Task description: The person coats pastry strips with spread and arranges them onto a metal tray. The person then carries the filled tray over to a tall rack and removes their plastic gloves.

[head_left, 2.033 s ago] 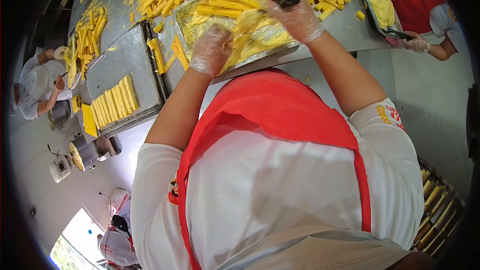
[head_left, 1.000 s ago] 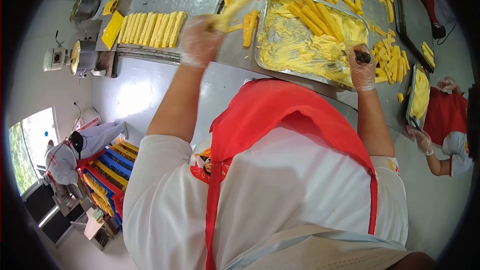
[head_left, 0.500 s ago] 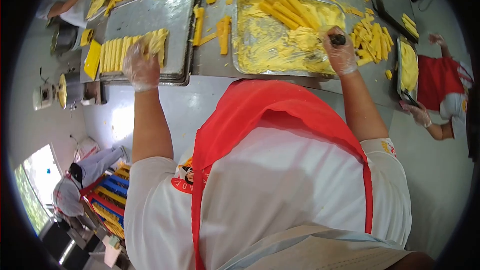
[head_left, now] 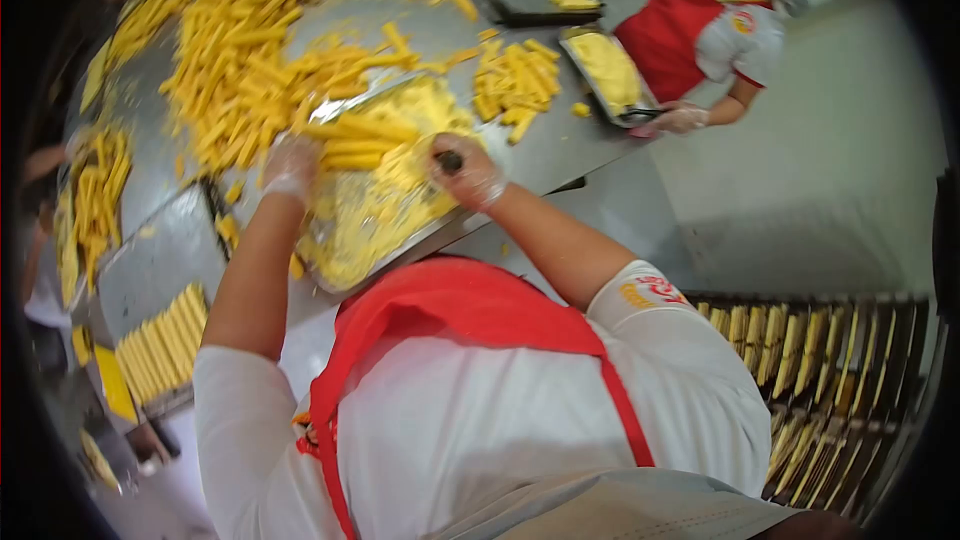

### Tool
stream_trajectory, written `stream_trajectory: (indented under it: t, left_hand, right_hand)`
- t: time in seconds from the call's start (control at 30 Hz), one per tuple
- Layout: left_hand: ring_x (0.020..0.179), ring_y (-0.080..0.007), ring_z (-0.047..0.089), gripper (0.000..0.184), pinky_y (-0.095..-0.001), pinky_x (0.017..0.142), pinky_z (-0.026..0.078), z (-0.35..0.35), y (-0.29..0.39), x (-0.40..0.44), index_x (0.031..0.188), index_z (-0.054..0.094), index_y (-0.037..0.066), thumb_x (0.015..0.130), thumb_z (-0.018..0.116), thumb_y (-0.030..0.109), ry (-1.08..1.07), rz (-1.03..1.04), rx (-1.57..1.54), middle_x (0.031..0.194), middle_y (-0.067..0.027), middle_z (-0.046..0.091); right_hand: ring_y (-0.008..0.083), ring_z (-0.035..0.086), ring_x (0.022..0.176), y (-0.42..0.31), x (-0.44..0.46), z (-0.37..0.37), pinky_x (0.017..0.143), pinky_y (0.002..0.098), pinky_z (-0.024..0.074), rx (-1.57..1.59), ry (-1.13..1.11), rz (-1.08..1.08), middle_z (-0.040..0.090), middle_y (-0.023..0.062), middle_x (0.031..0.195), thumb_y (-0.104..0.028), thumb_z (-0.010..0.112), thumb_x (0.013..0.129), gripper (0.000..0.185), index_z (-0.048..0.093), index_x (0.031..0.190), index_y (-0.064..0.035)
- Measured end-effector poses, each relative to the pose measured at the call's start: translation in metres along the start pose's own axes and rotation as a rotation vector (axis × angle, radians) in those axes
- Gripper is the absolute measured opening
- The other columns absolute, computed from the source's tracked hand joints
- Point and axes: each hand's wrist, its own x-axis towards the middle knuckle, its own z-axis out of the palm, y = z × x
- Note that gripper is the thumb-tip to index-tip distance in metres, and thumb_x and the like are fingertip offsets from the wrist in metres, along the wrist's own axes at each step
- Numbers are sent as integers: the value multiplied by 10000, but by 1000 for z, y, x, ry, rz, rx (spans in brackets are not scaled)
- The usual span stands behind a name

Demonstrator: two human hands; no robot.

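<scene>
My right hand (head_left: 462, 168), in a clear plastic glove, is closed round the dark handle (head_left: 450, 161) of a tool over the right part of a metal tray (head_left: 345, 280) smeared with soft yellow spread (head_left: 372, 212). The tool's far end is hidden. My left hand (head_left: 294, 162), also gloved, is at the tray's left edge, beside the ends of several yellow sticks (head_left: 357, 144) lying in the spread. Its fingers are blurred and partly hidden. At the left, a row of coated sticks (head_left: 160, 342) lies on a flat baking tray (head_left: 165, 252).
Loose yellow sticks are heaped (head_left: 235, 70) beyond the tray, with a smaller pile (head_left: 515, 80) to its right. Across the table's right end, a co-worker in a red apron (head_left: 672, 35) holds a tool at another tray (head_left: 608, 70). Racks of filled trays (head_left: 800, 350) stand at lower right.
My left hand has left the row of coated sticks and moved right to the spread tray. My right hand still grips the handle there. The whole view has swung round.
</scene>
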Motion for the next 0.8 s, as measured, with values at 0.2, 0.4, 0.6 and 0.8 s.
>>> stream_trajectory:
  t: [0.2, 0.4, 0.6, 0.8]
  left_hand:
    - [1154, -277, 582, 333, -398, 953, 465, -38, 13, -9, 1199, 619, 165, 905, 469, 116, -187, -91, -12, 1227, -106, 625]
    - [1037, -333, 617, 299, -429, 857, 502, -17, -10, -37, 1133, 613, 108, 837, 575, 94, 163, 25, -151, 1105, -157, 648]
    - [915, -359, 612, 274, -427, 790, 500, -69, -10, -96, 1059, 633, 49, 789, 674, 83, 447, 94, -531, 985, -155, 648]
    - [1025, -367, 577, 340, -413, 891, 476, -36, 42, -117, 1113, 609, -7, 799, 681, 101, 259, -16, -688, 1113, -215, 587]
  right_hand:
    - [356, 570, 730, -61, 7, 12, 638, 398, 471, 12, -120, -140, 573, 153, 791, -112, 668, 783, 140, 548, 833, -58]
    - [263, 514, 655, -38, -2, 67, 608, 366, 438, 96, -324, -161, 509, 109, 730, -60, 635, 773, 105, 536, 806, -69]
    - [284, 525, 658, -1, 20, -32, 626, 368, 450, -150, -138, -38, 550, 135, 726, -59, 600, 799, 37, 564, 806, -56]
    - [338, 586, 770, -43, 12, -62, 696, 386, 476, -206, -230, -91, 593, 140, 799, -47, 652, 776, 113, 580, 863, -42]
